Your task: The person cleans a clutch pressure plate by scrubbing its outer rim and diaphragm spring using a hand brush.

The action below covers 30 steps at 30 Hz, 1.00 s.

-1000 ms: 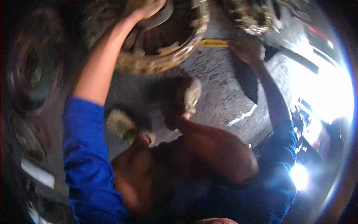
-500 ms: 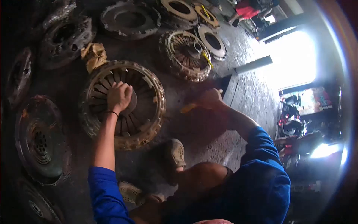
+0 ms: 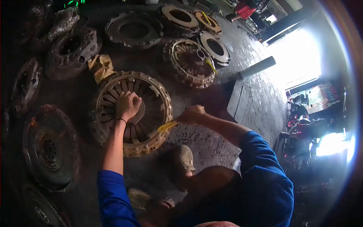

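Note:
A round clutch cover with radial spring fingers lies on the dark floor in front of me. My left hand is at its centre, fingers curled around a grey round piece that covers the hub. My right hand is closed on the handle end of a yellow tool, perhaps a brush or scraper. The tool's tip meets or hovers over the cover's right rim; contact cannot be made out. Crumpled brown paper touches the cover's upper left edge.
Another clutch cover lies beyond, beside ring plates. A dark pressure plate and a large flywheel lie further out. A grey bar and a board are at the right. A person is far off.
The view has steadied and shifted. My right hand has brought the yellow tool leftward to the cover's rim. My left hand stays at the cover's centre.

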Available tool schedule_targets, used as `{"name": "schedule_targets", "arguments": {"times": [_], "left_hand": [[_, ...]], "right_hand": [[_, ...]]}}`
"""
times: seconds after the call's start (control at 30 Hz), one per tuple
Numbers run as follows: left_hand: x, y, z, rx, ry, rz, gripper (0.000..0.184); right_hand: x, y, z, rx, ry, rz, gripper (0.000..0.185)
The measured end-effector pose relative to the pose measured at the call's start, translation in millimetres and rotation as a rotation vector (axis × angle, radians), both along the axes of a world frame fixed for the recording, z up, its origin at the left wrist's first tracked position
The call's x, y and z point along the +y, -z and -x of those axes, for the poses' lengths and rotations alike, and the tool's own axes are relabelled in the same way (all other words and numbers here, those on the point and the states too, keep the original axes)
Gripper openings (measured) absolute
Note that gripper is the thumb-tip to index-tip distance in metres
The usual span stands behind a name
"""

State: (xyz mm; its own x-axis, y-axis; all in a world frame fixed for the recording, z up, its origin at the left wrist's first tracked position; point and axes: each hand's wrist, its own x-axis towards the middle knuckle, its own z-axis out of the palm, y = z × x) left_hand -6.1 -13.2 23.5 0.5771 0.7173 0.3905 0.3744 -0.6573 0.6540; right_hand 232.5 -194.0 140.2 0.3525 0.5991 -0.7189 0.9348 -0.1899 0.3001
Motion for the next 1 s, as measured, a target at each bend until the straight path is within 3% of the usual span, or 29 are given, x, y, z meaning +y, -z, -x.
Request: {"name": "schedule_targets", "arguments": {"times": [0.07, 0.17, 0.27, 0.3, 0.37, 0.43, 0.53, 0.63, 0.7, 0.8, 0.9, 1.0], "left_hand": [[0.4, -0.3, -0.1, 0.023, -0.032, -0.02, 0.024], [1.8, 4.8, -2.4, -0.002, -0.033, -0.027, 0.025], [4.6, 6.2, -6.7, 0.017, -0.04, -0.028, 0.027], [3.8, 7.8, -6.5, 0.044, -0.044, -0.027, 0.028], [6.5, 7.9, -5.3, 0.089, -0.032, -0.003, 0.033], [6.2, 2.4, -4.8, 0.123, 0.01, 0.009, 0.036], [4.5, -2.9, -3.1, 0.214, 0.001, 0.07, 0.04], [2.0, -6.5, -2.4, 0.304, 0.008, 0.13, 0.045], [2.5, -4.4, -2.4, 0.324, -0.002, 0.164, 0.049], [0.0, -7.4, -0.1, 0.363, -0.008, 0.223, 0.055], [-0.2, -10.3, 0.5, 0.382, 0.0, 0.225, 0.058], [-0.9, -7.6, 1.7, 0.39, -0.011, 0.241, 0.063]], "right_hand": [[-13.1, 10.3, -93.3, -0.165, -0.076, -0.086, 0.068], [-17.4, -54.8, -111.8, -0.285, -0.006, -0.145, 0.063], [-40.3, -22.8, -109.0, -0.154, 0.104, -0.245, 0.064], [-45.8, -6.2, -97.8, -0.04, 0.152, -0.168, 0.066], [-28.3, -4.2, -29.0, 0.065, 0.175, 0.012, 0.073], [-23.0, -6.5, 45.7, 0.137, 0.196, 0.015, 0.075], [-28.5, 13.5, 76.8, 0.462, 0.102, -0.136, 0.077], [-40.6, 7.9, 78.3, 0.512, -0.014, -0.224, 0.072], [-56.4, 33.0, 63.3, 0.505, -0.105, -0.195, 0.067], [-92.7, 53.0, 61.0, 0.621, -0.08, -0.263, 0.059], [-124.1, 69.3, 80.7, 0.49, -0.047, -0.161, 0.052], [-153.8, 77.0, 89.0, 0.73, 0.001, -0.162, 0.052]]}}
